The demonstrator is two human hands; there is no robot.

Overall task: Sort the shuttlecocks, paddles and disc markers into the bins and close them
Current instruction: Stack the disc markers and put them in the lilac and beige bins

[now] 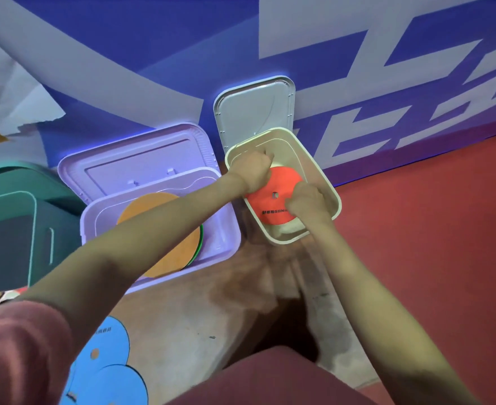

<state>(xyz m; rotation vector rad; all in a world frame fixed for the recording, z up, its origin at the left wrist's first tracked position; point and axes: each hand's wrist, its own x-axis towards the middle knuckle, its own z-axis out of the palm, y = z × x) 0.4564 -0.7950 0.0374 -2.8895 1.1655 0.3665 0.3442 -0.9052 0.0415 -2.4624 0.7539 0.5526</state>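
Left hand (252,171) and right hand (308,203) both curled onto orange disc marker (273,197), pressing it inside beige bin (325,182), lid (255,109) open beyond hands. Purple bin (223,229) left of left hand, holding orange disc (159,232). Blue disc markers (106,346) on floor, near person, well behind left hand.

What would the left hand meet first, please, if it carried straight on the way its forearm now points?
Probably the far inner wall of the cream bin: the left hand is already inside it, at the orange disc marker. Beyond stands the open grey lid. Depth is unclear.
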